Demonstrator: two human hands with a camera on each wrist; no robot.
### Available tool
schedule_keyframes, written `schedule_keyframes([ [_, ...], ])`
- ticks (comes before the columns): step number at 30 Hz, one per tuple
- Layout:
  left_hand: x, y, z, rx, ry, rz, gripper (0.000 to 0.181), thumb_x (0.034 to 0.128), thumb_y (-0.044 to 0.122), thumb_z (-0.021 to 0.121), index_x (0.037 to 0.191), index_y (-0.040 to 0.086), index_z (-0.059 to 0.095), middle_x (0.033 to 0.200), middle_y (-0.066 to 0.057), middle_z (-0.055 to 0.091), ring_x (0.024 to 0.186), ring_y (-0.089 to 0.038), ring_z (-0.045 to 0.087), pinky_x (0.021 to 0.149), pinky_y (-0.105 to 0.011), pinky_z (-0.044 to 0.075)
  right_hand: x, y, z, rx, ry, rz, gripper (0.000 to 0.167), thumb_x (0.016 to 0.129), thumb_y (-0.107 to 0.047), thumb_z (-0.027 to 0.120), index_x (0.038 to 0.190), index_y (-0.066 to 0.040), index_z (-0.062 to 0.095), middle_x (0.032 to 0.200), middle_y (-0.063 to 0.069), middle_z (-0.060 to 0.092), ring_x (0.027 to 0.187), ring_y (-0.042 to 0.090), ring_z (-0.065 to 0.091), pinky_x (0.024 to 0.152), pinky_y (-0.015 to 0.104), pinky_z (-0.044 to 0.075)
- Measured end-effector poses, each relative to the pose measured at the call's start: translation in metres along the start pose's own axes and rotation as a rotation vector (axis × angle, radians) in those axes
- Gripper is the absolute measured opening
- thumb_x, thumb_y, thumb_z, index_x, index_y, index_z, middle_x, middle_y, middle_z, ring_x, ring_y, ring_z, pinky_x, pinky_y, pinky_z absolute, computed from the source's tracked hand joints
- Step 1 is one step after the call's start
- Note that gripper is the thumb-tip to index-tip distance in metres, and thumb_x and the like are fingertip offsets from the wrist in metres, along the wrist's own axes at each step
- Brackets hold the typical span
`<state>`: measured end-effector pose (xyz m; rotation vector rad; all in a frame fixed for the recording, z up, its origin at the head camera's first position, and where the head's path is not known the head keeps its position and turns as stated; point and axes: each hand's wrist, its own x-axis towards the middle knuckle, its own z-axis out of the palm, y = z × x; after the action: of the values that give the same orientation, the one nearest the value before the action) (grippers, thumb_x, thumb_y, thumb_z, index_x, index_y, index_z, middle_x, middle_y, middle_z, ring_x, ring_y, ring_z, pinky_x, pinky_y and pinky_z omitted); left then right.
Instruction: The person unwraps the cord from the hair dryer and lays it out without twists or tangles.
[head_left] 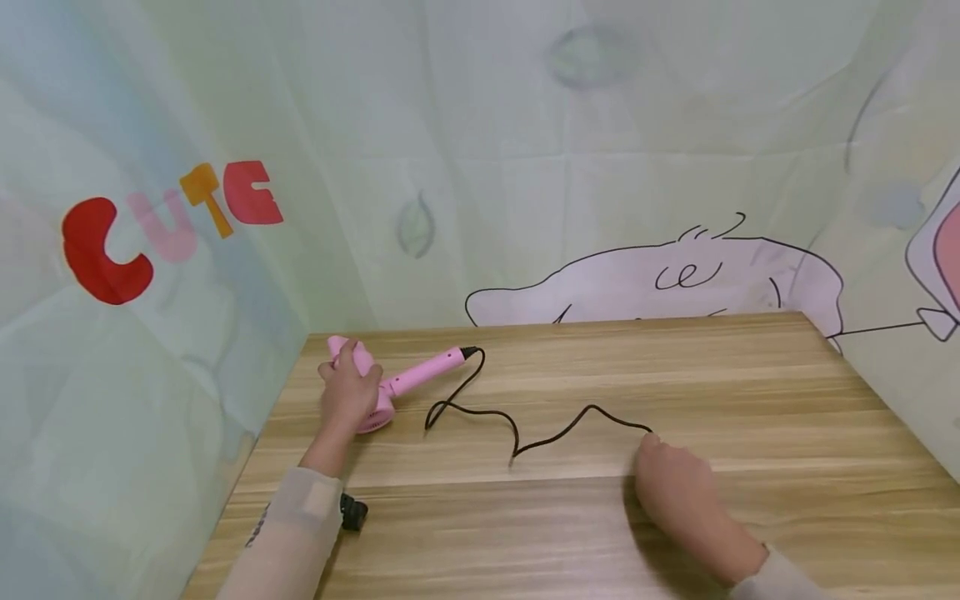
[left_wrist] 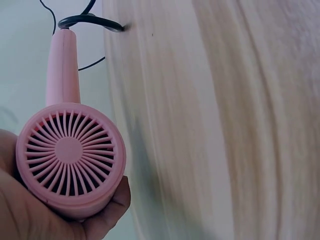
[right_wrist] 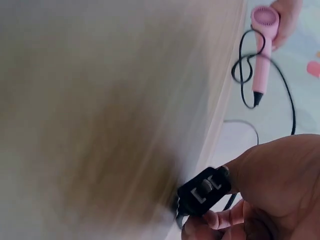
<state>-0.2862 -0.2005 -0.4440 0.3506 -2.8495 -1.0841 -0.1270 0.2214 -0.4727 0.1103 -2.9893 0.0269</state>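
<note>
A pink hair dryer (head_left: 423,372) is at the left part of the wooden table, its handle pointing right. My left hand (head_left: 351,396) grips its barrel from above; in the left wrist view the fingers wrap around the barrel behind the round slotted vent (left_wrist: 69,150). From the handle's end a black cord (head_left: 551,439) runs in loose bends across the table to my right hand (head_left: 678,492). In the right wrist view that hand (right_wrist: 280,185) pinches a black plug (right_wrist: 204,191) between thumb and fingers. The head view hides the plug behind the hand.
The wooden table (head_left: 487,533) extends beneath both hands. Behind and to the left hangs a printed cloth (head_left: 360,125) with coloured letters and a line-drawn animal. A small black device (head_left: 353,512) sits by the left wrist.
</note>
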Motion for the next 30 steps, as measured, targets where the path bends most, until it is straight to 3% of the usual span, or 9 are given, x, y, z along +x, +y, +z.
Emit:
schedule_keyframes([
  [6, -0.002, 0.002, -0.001, 0.005, -0.003, 0.004, 0.070, 0.1018, 0.034, 0.047, 0.163, 0.017, 0.016, 0.148, -0.035, 0.023, 0.098, -0.043, 0.053, 0.081, -0.054, 0.047, -0.007, -0.011, 0.006, 0.051, 0.035, -0.064, 0.011, 0.088, -0.001, 0.059, 0.087, -0.001, 0.048, 0.067, 0.012, 0.049, 0.049, 0.026, 0.052, 0.037, 0.041, 0.044],
  [10, -0.003, 0.003, -0.001, 0.005, -0.006, 0.014, 0.070, 0.1016, 0.034, 0.047, 0.163, 0.016, 0.016, 0.148, -0.035, 0.023, 0.099, -0.044, 0.053, 0.083, -0.054, 0.047, -0.009, -0.017, 0.010, 0.045, 0.123, -0.188, 0.017, 0.080, 0.004, 0.064, 0.082, -0.002, 0.048, 0.076, 0.012, 0.044, 0.047, 0.020, 0.046, 0.037, 0.034, 0.042],
  [14, -0.002, 0.003, -0.001, -0.001, -0.009, 0.020, 0.070, 0.1021, 0.034, 0.047, 0.163, 0.016, 0.016, 0.148, -0.035, 0.023, 0.099, -0.043, 0.053, 0.082, -0.053, 0.047, -0.010, -0.021, 0.011, -0.002, 0.193, -0.288, 0.011, 0.076, 0.007, 0.064, 0.078, 0.001, 0.055, 0.080, 0.014, 0.047, 0.055, 0.021, 0.047, 0.046, 0.033, 0.048],
  [22, -0.001, 0.003, 0.000, -0.011, -0.011, 0.020, 0.071, 0.1023, 0.035, 0.047, 0.163, 0.017, 0.016, 0.148, -0.034, 0.022, 0.100, -0.042, 0.053, 0.082, -0.052, 0.047, -0.011, -0.027, 0.004, -0.028, 0.150, -0.376, 0.009, 0.076, 0.007, 0.068, 0.082, 0.005, 0.062, 0.080, 0.012, 0.047, 0.065, 0.022, 0.047, 0.057, 0.032, 0.051],
  [30, -0.001, 0.004, 0.002, -0.015, -0.008, 0.016, 0.069, 0.1025, 0.035, 0.047, 0.163, 0.018, 0.017, 0.149, -0.032, 0.022, 0.099, -0.042, 0.053, 0.081, -0.050, 0.047, -0.014, -0.034, -0.002, -0.023, 0.108, -0.423, 0.017, 0.070, 0.013, 0.071, 0.081, 0.004, 0.062, 0.083, 0.012, 0.048, 0.067, 0.022, 0.048, 0.054, 0.030, 0.052],
])
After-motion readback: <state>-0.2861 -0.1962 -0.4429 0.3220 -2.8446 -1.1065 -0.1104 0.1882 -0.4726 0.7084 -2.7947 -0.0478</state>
